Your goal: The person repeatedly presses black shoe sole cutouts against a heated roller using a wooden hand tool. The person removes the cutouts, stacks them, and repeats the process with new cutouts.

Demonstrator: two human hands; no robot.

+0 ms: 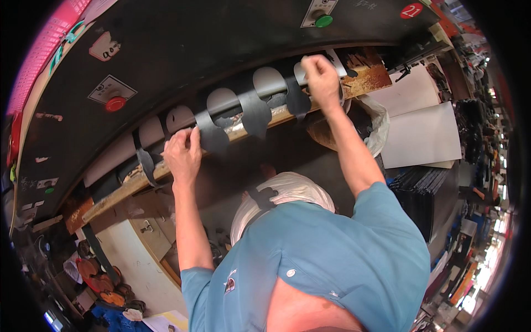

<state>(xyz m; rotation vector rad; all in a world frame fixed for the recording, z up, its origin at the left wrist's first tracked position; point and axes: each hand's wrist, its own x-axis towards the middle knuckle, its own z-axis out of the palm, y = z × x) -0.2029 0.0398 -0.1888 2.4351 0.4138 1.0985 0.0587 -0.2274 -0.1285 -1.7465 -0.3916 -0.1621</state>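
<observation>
A black sheet, seemingly leather-like, with rounded openings lies across a pale board under the machine. Its dark tongues droop over the wooden front ledge. My left hand is closed at the ledge, thumb and fingers pinching the sheet beside one broad tongue. Farther right and higher, my right hand is closed with its fingers curled together, close to the sheet's right end. Whatever lies between those right fingers is hidden. Through the openings, rounded patches of the pale board show.
The black machine body spans above my hands, bearing a red button and a green button. A bag-lined bin stands below the ledge at right. White sheets and stacked black sheets lie beyond it.
</observation>
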